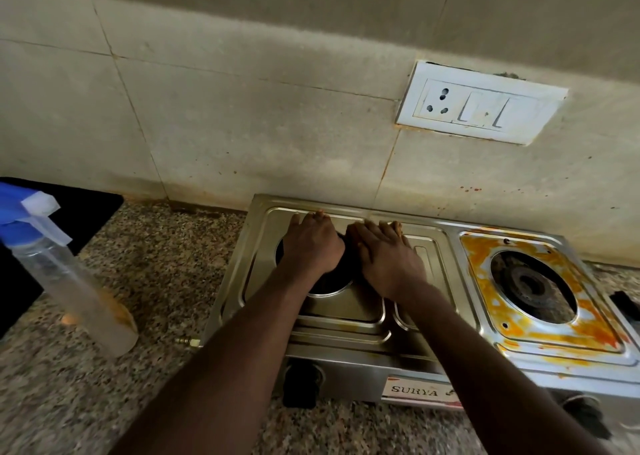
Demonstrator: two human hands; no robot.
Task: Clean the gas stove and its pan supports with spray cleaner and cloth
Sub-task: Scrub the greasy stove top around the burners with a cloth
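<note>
While both hands lie on the stove [346, 361], we see it standing at the rear edge of the speckled stone desk [104, 395], its back close to the tiled wall [242, 125]. The left hand [310, 245] rests palm down over the left burner hole [329, 291], fingers stretched toward the stove's rear rim. The right hand [384, 258] lies just beside it, also palm down with fingers reaching back over the steel between the two burners. Each grip looks spread open and flat, curled round nothing we can make out. A dark shape [341, 250] shows between the two hands; we cannot tell whether it is a cloth or the burner itself.

On the stove's right half, the right burner [533, 281] sits bare in its hole, ringed by orange stains [485, 302] that spread across the steel tray. Two black knobs show on the front face, one of them [301, 383] under the left arm.

Toward the desk's left edge, well apart from the stove, stands a clear spray bottle [79, 281] with a blue head. It holds very little: only an orange-tinted smear near its base. Behind it lies a flat black slab [86, 212]. A white socket plate [481, 102] is fixed to the wall above the stove.
</note>
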